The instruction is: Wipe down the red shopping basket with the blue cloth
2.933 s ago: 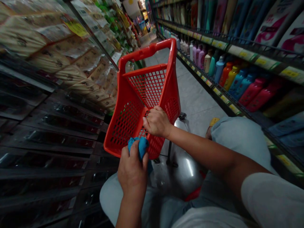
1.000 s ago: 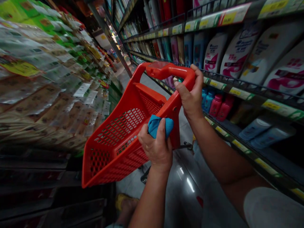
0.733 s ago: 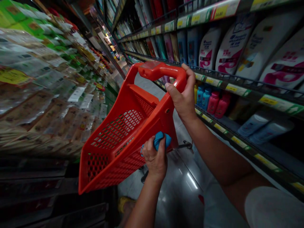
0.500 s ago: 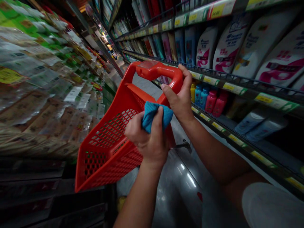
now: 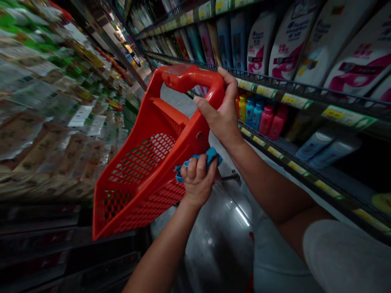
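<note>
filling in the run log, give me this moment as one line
right hand: red plastic basket handle | left hand: blue cloth at basket side

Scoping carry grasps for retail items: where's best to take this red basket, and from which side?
Best on the moulded top grip of the red plastic shopping basket, coming from the right side with fingers wrapping over the bar, as the right hand does. The grip is a solid arch with room for fingers, while the perforated walls look thinner and offer less to hold.

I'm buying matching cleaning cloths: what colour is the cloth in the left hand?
Bright blue, as the head view shows: the cloth bunches in the left hand.
</note>
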{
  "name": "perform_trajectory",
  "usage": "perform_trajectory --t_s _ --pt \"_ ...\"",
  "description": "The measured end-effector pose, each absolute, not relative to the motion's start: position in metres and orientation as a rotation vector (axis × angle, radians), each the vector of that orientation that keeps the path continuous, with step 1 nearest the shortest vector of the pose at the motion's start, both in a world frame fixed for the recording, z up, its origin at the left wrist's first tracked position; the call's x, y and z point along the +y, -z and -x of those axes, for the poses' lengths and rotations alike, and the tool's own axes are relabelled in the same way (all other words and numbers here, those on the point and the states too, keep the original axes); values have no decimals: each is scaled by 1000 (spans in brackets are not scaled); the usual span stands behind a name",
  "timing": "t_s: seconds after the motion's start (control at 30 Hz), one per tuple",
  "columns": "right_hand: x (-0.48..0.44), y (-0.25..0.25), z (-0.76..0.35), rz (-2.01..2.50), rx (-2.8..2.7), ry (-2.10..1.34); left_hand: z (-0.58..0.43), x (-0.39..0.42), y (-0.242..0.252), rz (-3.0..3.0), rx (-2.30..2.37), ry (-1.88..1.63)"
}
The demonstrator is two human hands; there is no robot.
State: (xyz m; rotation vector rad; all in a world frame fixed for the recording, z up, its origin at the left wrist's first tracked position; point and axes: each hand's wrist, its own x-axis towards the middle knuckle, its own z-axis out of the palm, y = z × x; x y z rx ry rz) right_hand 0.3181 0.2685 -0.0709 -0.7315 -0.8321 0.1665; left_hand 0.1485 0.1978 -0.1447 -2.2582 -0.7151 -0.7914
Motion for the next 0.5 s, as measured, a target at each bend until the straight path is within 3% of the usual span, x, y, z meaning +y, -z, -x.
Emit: perform_trajectory --t_s 0.5 --pt "283 78 -321 773 -874 -127 -124 200 279 2665 -207 -68"
